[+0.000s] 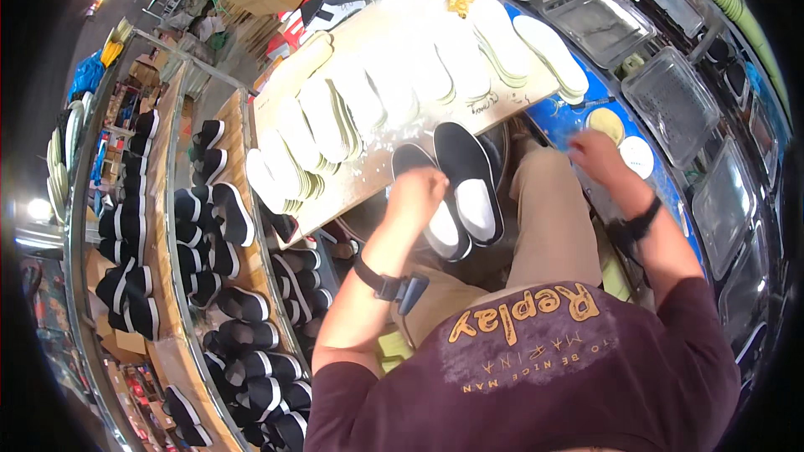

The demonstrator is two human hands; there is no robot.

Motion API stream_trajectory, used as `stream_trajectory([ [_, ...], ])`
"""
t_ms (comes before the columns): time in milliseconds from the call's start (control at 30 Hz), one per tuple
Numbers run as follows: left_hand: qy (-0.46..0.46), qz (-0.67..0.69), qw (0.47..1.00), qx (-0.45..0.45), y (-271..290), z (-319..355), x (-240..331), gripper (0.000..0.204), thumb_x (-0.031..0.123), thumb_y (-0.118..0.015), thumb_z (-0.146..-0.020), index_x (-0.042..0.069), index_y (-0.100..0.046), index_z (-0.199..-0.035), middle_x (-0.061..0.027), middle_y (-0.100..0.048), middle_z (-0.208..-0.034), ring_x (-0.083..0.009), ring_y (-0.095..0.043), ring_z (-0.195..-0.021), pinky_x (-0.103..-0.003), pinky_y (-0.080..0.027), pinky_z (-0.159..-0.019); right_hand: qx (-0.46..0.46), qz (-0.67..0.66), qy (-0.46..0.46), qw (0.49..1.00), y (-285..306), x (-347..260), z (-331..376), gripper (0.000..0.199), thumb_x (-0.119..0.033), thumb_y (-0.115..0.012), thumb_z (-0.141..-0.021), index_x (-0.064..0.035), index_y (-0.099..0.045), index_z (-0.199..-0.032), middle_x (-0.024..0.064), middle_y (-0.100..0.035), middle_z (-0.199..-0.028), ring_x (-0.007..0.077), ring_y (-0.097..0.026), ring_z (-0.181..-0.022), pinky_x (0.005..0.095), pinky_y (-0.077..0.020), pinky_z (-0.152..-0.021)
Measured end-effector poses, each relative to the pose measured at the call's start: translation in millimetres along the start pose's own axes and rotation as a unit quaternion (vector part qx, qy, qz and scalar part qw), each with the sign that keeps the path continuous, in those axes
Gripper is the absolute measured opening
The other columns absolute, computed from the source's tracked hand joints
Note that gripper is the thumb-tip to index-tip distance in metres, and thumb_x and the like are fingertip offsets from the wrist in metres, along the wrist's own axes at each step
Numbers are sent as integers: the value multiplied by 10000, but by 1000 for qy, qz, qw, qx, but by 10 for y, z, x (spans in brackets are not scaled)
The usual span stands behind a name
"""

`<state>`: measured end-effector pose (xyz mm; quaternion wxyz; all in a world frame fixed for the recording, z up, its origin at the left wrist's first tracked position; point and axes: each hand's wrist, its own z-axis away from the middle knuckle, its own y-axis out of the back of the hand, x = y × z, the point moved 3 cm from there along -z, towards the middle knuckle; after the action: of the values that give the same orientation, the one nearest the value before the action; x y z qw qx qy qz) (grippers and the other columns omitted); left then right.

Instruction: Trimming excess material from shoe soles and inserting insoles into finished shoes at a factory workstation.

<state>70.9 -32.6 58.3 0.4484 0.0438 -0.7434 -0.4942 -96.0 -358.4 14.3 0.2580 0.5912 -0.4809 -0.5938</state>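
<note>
Fingers of the left hand [416, 194] curl down onto the heel end of a black slip-on shoe [430, 201] — grip looks closed on it, though blur hides the fingertips. Its twin [469, 180] lies just beside, to the right, both long axes running away from the person toward the board of white insoles [394, 84]. Right hand [596, 156] hovers off right near two round tins [621, 138] on the blue bench [561, 113] — grip unclear.
</note>
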Motion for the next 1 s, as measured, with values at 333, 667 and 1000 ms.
stream_trajectory([
  [333, -189, -186, 957, 121, -119, -1715, -123, 247, 132, -752, -686, 13, -639, -869, -150, -632, -992, -332, -593, -972, -399, -494, -842, 76, 68, 157, 982, -698, -957, -2046, 250, -245, -763, -670, -41, -670, -781, 116, -614, -897, 309, -582, -929, 397, -488, -780],
  [667, -138, -189, 971, 52, 50, -1946, -414, 116, 136, -651, -786, 23, -655, -811, -194, -645, -841, -369, -617, -781, -455, -492, -709, 7, 186, 157, 970, -940, -983, -2084, 75, -97, -674, -696, -55, -678, -758, 109, -617, -911, 291, -586, -946, 402, -512, -743],
  [1000, 4, 38, 932, 361, 1353, 284, 136, 203, 56, -522, -946, -79, -625, -1057, -110, -628, -958, -150, -605, -824, -265, -491, -726, 306, -91, 195, 927, 435, -1204, -1373, 148, -107, -586, -865, 4, -655, -934, 136, -635, -933, 286, -617, -816, 361, -498, -751],
])
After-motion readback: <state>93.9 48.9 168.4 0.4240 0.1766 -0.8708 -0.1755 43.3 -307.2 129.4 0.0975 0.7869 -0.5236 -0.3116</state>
